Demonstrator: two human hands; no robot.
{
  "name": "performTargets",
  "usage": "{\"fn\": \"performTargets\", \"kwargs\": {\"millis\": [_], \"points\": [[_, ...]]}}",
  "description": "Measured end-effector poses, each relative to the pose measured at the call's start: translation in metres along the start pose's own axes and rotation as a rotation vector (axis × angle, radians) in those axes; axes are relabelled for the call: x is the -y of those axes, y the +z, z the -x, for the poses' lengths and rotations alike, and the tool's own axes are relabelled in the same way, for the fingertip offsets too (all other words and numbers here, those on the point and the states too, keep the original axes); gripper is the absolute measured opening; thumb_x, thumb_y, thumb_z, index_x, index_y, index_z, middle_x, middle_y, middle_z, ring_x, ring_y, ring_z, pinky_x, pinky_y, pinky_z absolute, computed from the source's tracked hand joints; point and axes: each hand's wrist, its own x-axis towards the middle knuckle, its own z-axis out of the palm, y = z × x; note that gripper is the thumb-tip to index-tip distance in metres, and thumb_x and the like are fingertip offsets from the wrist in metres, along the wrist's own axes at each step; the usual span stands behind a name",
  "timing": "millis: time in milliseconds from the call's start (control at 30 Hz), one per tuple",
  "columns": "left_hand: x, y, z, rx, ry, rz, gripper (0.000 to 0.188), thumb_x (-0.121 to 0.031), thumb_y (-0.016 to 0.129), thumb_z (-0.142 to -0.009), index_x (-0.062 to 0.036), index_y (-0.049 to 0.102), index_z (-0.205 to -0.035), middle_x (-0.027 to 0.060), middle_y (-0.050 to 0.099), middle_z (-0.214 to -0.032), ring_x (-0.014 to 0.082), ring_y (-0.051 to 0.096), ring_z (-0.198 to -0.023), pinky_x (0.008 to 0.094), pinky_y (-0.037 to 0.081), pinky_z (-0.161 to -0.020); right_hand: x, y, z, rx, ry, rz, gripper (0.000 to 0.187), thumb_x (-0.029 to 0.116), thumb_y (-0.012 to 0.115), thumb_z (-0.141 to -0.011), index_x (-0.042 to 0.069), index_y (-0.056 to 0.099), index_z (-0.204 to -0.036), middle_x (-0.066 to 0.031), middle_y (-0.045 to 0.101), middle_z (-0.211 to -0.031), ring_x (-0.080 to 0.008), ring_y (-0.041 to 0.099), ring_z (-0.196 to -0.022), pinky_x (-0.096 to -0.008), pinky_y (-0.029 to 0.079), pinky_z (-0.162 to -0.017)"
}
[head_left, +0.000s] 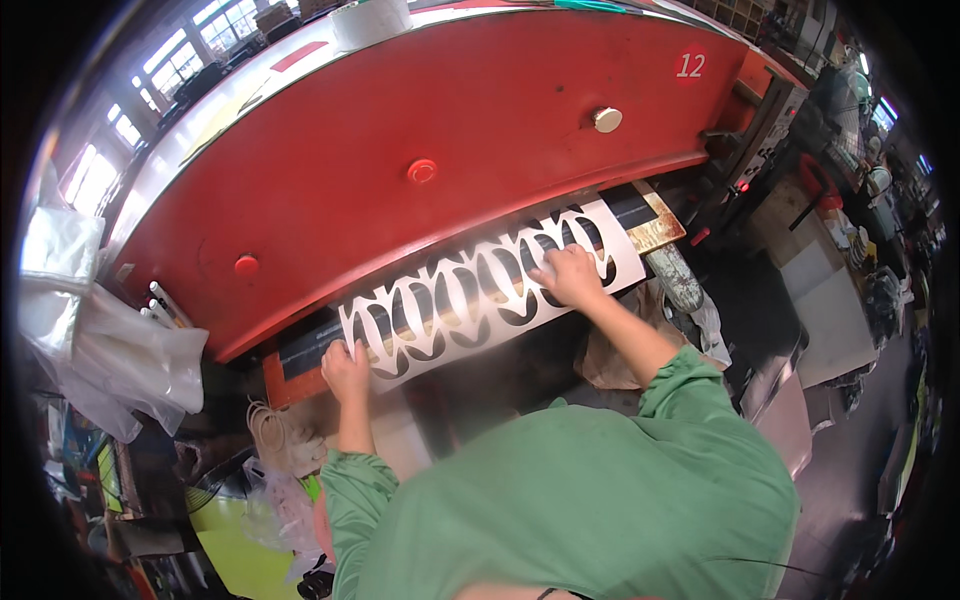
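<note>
Beside machine, sheet rising lengthwise rightward, left hand and right hand half curled, grips unclear

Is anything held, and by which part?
Grip cannot be told: left hand at left edge of the white sheet, right hand over its right part.

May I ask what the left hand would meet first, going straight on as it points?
Probably the broad red machine panel; depth is unclear, so the left hand might pass underneath.
</note>
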Motion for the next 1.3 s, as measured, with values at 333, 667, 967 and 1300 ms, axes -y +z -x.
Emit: {"fn": "performTargets", "kwargs": {"millis": [333, 667, 967, 1300], "points": [[0.003, -0.001, -0.003, 0.066, -0.014, 0.017, 0.027, -0.026, 0.070, -0.081, -0.0040, 0.055, -0.080, 0.0172, 0.061, -0.079, 0.0394, 0.058, -0.080, 0.0504, 0.045, -0.074, -0.008, 0.029, 0.014, -0.292, -0.093, 0.004, 0.030, 0.035, 0.072, -0.080, 0.007, 0.066, -0.089, -0.0109, 0.065, -0.086, -0.0307, 0.058, -0.096, -0.0438, 0.042, -0.086], [-0.009, -0.023, 0.020, 0.087, -0.058, 0.034, 0.026, -0.024, 0.070, -0.079, -0.0048, 0.053, -0.074, 0.0145, 0.059, -0.075, 0.0375, 0.056, -0.077, 0.0494, 0.044, -0.072, -0.001, -0.004, 0.036, -0.036, 0.033, -0.061, 0.038, 0.042, 0.070, -0.081, 0.005, 0.064, -0.086, -0.0148, 0.064, -0.088, -0.0340, 0.057, -0.097, -0.0455, 0.042, -0.088], [-0.027, -0.083, 0.135, 0.044, -0.054, -0.046, 0.025, -0.022, 0.069, -0.078, -0.0061, 0.052, -0.071, 0.0135, 0.054, -0.071, 0.0363, 0.053, -0.075, 0.0479, 0.040, -0.068, -0.002, -0.045, 0.030, -0.086, 0.296, -0.160, 0.044, 0.031, 0.072, -0.080, 0.004, 0.062, -0.112, -0.0176, 0.061, -0.114, -0.0345, 0.059, -0.103, -0.0427, 0.048, -0.089], [-0.041, -0.148, 0.237, -0.006, -0.026, 0.035, 0.025, -0.019, 0.071, -0.073, -0.0047, 0.051, -0.070, 0.0113, 0.046, -0.065, 0.0343, 0.048, -0.067, 0.0454, 0.037, -0.063, 0.036, -0.057, 0.046, 0.111, 0.297, 0.021, 0.065, 0.027, 0.078, -0.069, 0.005, 0.055, -0.126, -0.0219, 0.060, -0.111, -0.0372, 0.060, -0.102, -0.0462, 0.050, -0.090]]}}
